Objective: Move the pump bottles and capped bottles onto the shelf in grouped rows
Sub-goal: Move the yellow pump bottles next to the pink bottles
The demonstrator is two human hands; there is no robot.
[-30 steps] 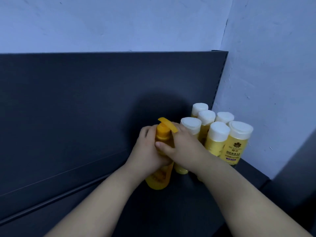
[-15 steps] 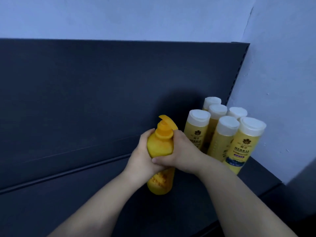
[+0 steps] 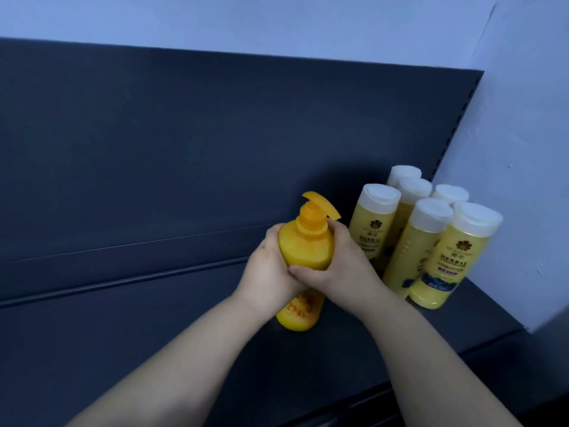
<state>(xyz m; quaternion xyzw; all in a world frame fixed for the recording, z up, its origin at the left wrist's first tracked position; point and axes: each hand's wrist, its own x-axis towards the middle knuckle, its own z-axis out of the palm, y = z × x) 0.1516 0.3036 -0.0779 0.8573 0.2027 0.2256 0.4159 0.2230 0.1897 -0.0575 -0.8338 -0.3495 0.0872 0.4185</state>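
Note:
An orange pump bottle (image 3: 305, 245) stands on the dark shelf (image 3: 154, 328), its base resting on the shelf surface. My left hand (image 3: 268, 272) grips its left side and my right hand (image 3: 335, 266) wraps its right side, thumb across the front. Just to the right, several yellow capped bottles (image 3: 429, 241) with white caps stand grouped in the shelf's back right corner. The nearest capped bottle (image 3: 374, 229) stands close beside my right hand.
The shelf's dark back panel (image 3: 184, 155) rises behind the bottles. A pale wall (image 3: 517, 149) closes off the right side. The shelf's front edge (image 3: 431, 392) runs across the lower right, with a long stretch of shelf surface to the left.
The bottle in both hands has shifted a little left, away from the capped group. My hands slid from the pump head down to the bottle's shoulder. The view has turned leftward.

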